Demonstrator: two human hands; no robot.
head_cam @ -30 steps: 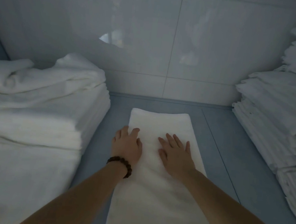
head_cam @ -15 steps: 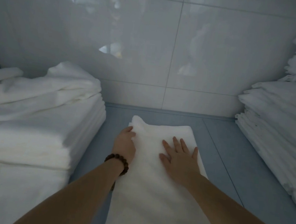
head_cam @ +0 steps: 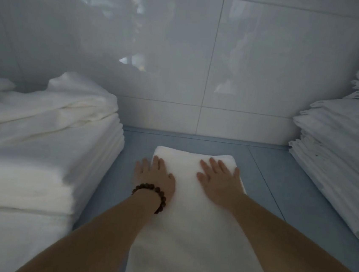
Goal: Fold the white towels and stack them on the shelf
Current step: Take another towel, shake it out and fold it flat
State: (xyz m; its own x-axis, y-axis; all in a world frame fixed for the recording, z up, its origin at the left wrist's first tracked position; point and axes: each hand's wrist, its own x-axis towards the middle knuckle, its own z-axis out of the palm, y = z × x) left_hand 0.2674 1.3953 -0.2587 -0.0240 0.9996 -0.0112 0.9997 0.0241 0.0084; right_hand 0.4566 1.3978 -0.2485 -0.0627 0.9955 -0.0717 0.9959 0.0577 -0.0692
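A folded white towel lies lengthwise on the blue-grey shelf, its far end towards the tiled wall. My left hand, with a dark bead bracelet on the wrist, rests flat on the towel's far left edge, some fingers over the side onto the shelf. My right hand lies flat with spread fingers on the towel's far right part. Neither hand grips anything.
A tall stack of folded white towels fills the left side, with a loosely folded one on top. Another stack of white linens rises at the right. A glossy white tiled wall closes the back.
My left hand went from gripping the towel's far left corner to lying flat on it. Both hands and the towel now sit a little farther back, and the towel's far edge is straighter.
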